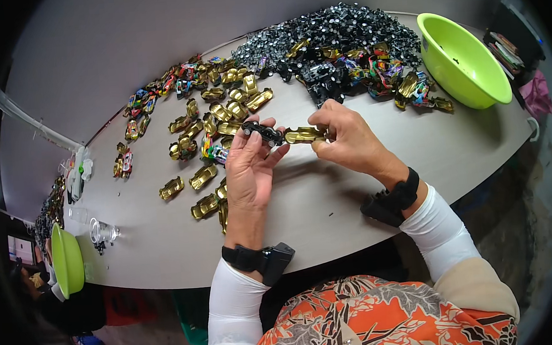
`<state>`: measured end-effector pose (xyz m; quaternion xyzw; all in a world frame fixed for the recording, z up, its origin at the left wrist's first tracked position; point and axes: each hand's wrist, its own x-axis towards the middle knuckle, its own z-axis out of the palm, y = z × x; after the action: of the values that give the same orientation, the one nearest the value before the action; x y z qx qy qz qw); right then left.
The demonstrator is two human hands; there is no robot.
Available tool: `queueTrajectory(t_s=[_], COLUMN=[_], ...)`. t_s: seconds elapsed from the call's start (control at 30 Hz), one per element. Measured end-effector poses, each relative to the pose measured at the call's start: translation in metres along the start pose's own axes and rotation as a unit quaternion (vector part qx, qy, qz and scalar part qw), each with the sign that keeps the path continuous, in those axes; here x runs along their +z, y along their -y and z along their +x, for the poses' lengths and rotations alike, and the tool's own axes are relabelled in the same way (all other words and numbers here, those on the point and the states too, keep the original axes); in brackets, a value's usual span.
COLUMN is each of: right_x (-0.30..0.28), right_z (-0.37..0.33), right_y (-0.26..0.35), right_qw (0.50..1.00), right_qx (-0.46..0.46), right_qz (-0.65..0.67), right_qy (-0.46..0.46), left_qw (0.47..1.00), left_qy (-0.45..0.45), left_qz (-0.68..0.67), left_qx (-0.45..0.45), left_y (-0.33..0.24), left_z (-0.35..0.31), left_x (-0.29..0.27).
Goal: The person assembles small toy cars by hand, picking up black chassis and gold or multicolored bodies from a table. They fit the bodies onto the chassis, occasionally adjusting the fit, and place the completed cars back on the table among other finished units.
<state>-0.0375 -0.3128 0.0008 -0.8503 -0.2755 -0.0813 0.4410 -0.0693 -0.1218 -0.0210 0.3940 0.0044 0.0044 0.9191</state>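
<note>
Orange fabric (385,302) lies nearest; the held gold car shell (303,135) extends sideways.

There is room to pass over the table (426,150) at right, between the right hand (355,140) and the green bowl (462,72). A heap of black parts (343,32) blocks the far side. Gold cars (259,100) crowd the stretch left of the left hand (253,169); a lane separates them from the cup (104,231) at near left.

Table (147,243) seen from head height, fisheye lens aimed downward, left hand (254,161) and right hand (353,136) framed close, near centre.
</note>
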Motion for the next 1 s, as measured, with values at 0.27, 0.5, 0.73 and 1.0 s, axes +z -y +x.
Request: queueTrajectory(t_s=[0.27, 0.5, 0.73, 1.0], right_x=[-0.002, 0.004, -0.001, 0.016], right_z=[0.001, 0.001, 0.002, -0.001], right_y=[-0.004, -0.009, -0.008, -0.015], right_qw=[0.979, 0.938, 0.93, 0.947], right_qx=[0.005, 0.087, 0.045, 0.051], right_qz=[0.203, 0.336, 0.356, 0.296], right_qy=[-0.032, -0.021, -0.082, -0.114], left_qw=[0.998, 0.998, 0.999, 0.988], left_qy=[0.04, 0.051, 0.006, 0.009], left_qz=[0.041, 0.009, -0.049, -0.008], left_qx=[-0.028, -0.038, -0.018, -0.151], left_y=[0.01, 0.015, 0.009, 0.018], left_z=[0.001, -0.005, -0.005, -0.01], left_x=[0.004, 0.01, 0.005, 0.017])
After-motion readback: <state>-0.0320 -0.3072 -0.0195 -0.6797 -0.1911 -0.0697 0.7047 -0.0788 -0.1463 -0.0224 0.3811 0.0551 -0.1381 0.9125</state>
